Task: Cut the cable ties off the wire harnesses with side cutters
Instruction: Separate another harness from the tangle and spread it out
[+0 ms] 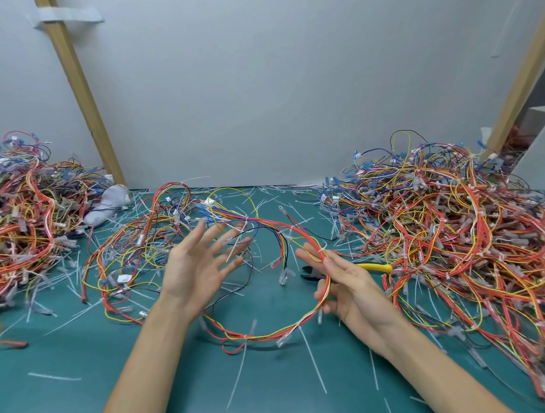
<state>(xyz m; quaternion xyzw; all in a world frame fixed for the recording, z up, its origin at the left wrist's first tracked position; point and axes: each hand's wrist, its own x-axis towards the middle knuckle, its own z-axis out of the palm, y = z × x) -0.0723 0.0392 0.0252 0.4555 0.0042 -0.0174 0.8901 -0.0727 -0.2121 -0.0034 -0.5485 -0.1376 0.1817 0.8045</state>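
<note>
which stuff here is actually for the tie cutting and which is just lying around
For the job: looped harness across the right hand; yellow-handled side cutters; left harness pile; right harness pile.
Lying about: cut ties on the mat; grey cloth; wooden post.

Side cutters (375, 267) lie half hidden behind the right hand (349, 284), with only the black nose and a yellow handle showing. The left hand (198, 268) has blurred fingertips. Whether the right thumb pinches the wire harness (272, 332) is unclear. The left wire pile (20, 228) and right wire pile (457, 227) run off-frame.
</note>
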